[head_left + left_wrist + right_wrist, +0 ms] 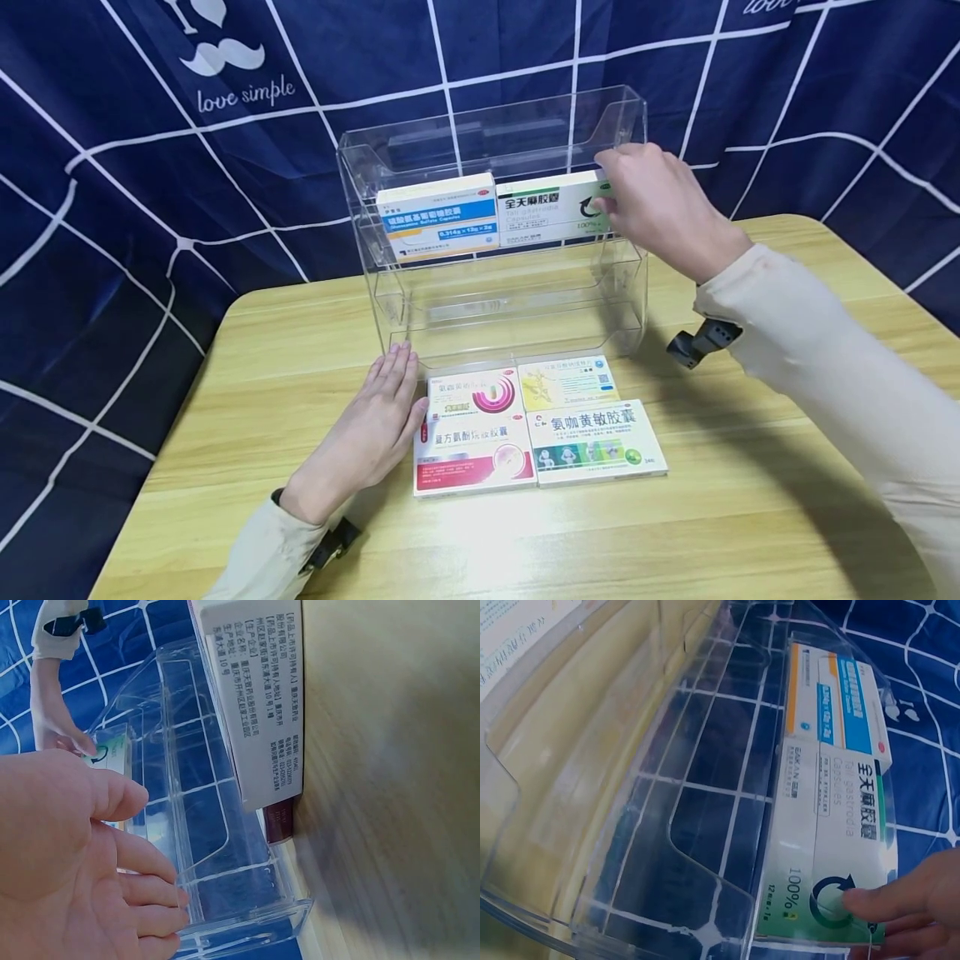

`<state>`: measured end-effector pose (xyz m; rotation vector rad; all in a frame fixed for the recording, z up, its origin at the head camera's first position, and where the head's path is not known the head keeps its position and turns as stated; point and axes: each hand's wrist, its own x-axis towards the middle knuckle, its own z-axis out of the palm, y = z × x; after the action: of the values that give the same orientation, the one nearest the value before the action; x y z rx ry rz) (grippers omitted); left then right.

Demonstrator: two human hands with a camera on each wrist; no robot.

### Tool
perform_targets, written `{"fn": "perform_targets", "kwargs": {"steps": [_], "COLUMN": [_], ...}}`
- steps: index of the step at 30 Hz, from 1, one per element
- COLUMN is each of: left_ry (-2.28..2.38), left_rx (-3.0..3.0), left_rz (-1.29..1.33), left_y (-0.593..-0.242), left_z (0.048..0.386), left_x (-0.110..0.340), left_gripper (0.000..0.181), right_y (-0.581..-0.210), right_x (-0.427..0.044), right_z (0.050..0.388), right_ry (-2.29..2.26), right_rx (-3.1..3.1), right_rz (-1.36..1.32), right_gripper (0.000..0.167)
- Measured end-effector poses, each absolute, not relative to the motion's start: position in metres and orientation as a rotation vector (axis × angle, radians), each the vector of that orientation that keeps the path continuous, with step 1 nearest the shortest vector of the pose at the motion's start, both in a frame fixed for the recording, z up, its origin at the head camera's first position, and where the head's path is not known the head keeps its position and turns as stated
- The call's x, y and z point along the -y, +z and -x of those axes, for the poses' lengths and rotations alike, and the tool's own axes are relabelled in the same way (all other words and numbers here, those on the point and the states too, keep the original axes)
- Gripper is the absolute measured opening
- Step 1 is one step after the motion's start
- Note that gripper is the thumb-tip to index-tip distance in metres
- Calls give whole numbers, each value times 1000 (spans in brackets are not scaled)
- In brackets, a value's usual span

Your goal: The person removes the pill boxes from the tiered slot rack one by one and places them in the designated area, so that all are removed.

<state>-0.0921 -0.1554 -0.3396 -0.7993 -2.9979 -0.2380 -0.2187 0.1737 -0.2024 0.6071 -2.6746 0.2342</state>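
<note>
A clear tiered plastic rack stands upright on the table. On its upper tier, a green-and-white medicine box stands beside a blue, white and orange medicine box. My right hand pinches the green-and-white box at its right end. In the right wrist view the thumb lies on the front of that box, the other fingers partly hidden at its end. My left hand has straight fingers near the rack's lower left front corner, beside the boxes on the table; whether it touches the rack I cannot tell.
In front of the rack lie a pink-and-white box, a red-and-white box, a yellow-and-white box and a green-and-white box with blue lettering. A dark blue checked cloth hangs behind the wooden table.
</note>
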Motion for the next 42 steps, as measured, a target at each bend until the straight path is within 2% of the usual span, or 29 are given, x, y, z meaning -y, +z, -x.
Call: {"fn": "perform_targets", "kwargs": {"steps": [7,12,19,29,36,42], "left_ry": [-242,-232,-234,-249,-262,-263], "left_rx": [3015,3016,3016,3007,2996,3012], "left_rz": [797,787,785,794,806,786], "left_y": [-340,-339,-338,-338,-339,-340], "left_z": [91,92,92,92,93,94], "left_x": [155,154,153,152,153,154], "left_gripper": [60,62,62,62,62,61], "right_y": [-201,-195,-183,-183,-188,-190], "right_x": [-174,-176,-186,-202,-212,-219], "right_z": [225,222,212,210,209,199], "right_ry": [266,350,540,786,1014,1340], "right_rx": [2707,2725,2671,2279,2227,2222], "right_rz": [-617,-564,-532,-560,-488,-432], "right_gripper": [21,9,27,20,20,27]}}
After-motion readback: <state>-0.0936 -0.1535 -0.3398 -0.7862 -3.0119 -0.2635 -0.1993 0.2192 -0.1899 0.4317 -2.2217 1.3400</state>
